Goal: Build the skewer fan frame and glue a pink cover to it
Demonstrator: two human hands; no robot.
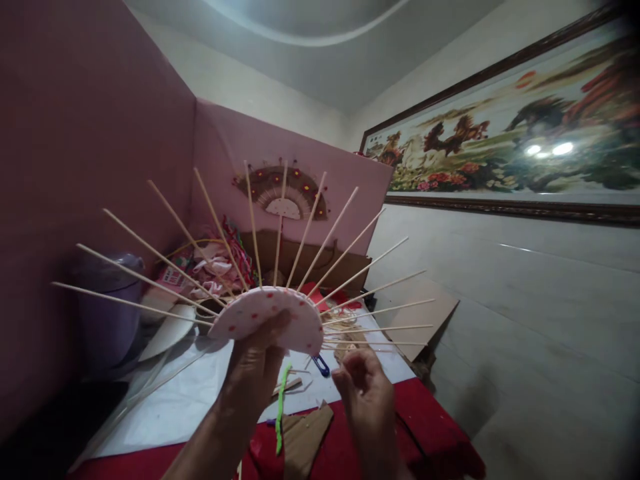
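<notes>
My left hand (257,353) is closed on a half-round fan base (270,302), pale pink with red dots, its thumb lying across the near face. Thin wooden sticks (220,220) fan out from the curved edge of this base, to the left, upward and to the right. Just below the lowest sticks on the right is my right hand (367,383), its fingers curled together. Whatever is between those fingers, if anything, cannot be made out. A dark blue looped piece (321,365) shows between the base and my right hand.
Cut cardboard (305,437) and a green fuzzy strip (281,407) lie on the table with its red cloth (440,427) and white sheet (175,407). A decorated fan (300,183) is on the pink panel behind. At left stand a purple bin (107,313) and piled pink fabric (215,267).
</notes>
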